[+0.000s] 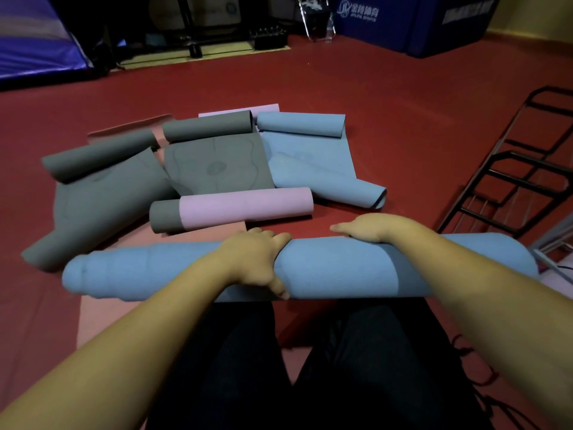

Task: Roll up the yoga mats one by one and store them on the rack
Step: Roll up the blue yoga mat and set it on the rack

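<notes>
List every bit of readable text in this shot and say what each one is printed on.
"JINLING SPORTS", small white print under a logo and larger Chinese characters, on the blue pad at the top right; the print is blurred, so the reading is uncertain.
White lettering on the second blue pad beside it: too blurred to read.
The mats, including the blue roll under both hands, show only faint patterns, no text.

Under my hands lies a blue roll (325, 268) with a grey band, at twelve o'clock a pink roll (245, 207) with a grey end, grey mats (217, 169) bearing faint line patterns, all on red floor (387, 97).
</notes>
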Demonstrator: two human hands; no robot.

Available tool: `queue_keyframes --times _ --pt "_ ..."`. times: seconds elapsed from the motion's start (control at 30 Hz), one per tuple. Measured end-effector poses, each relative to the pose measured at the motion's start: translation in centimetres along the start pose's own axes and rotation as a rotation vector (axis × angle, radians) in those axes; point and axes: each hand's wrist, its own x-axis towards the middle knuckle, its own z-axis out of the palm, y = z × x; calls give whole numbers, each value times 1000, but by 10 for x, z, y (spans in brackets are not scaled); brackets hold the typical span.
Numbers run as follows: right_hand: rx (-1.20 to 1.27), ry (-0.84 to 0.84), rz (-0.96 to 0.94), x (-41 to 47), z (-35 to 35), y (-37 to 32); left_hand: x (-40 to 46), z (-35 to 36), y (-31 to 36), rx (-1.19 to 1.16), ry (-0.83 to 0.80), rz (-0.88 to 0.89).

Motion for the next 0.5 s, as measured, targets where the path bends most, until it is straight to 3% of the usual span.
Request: queue_keyframes --times 0.2,0.33,0.5 --pt "39 432 -128 -3 12 21 17 -12 -9 -278 -130 -3" --pt "-59 557 -155 -13 24 39 33 -20 -19 -486 -291 -39" --pt "-185 585 -26 -18 46 50 56 -30 -28 -694 -490 -121"
